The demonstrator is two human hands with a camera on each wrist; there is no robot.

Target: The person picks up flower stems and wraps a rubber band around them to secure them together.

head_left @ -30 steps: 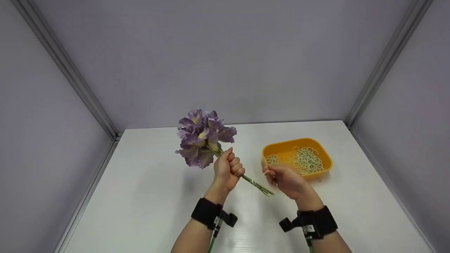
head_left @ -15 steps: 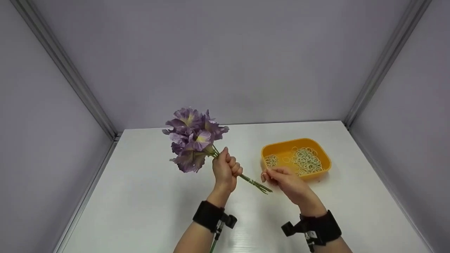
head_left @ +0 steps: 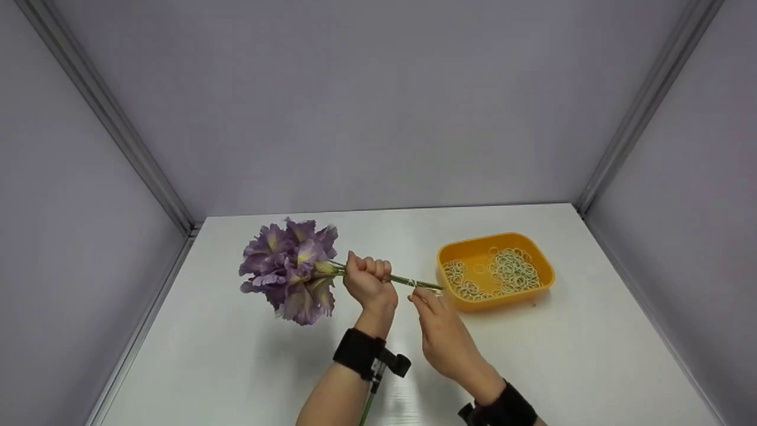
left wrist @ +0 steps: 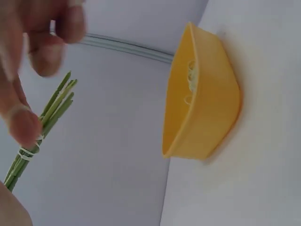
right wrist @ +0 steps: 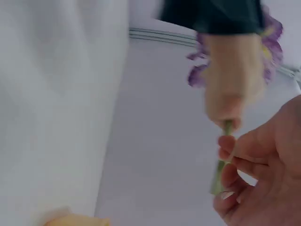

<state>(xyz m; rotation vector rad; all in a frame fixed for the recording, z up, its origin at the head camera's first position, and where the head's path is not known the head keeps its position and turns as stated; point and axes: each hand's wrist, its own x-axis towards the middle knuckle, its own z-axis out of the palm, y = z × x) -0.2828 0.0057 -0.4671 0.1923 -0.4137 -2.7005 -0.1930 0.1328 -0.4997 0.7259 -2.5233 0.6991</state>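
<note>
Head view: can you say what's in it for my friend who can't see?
A left hand grips purple flowers by their green stems, with the right hand near the stem ends. A yellow tray of pale rings sits on a white table.

One purple, green-stemmed flower bunch (head_left: 288, 269), one yellow rectangular tray (head_left: 500, 303)

Two bare hands (head_left: 371, 285) (head_left: 443, 337), two black wrist straps (head_left: 357, 353) (head_left: 510, 408); thin pale-green rings (head_left: 516, 271), too many to count.

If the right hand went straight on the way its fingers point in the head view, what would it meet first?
Most likely the green stems held in the left hand, just beyond the fingertips of the right hand; they may be touching, as depth is unclear.
</note>
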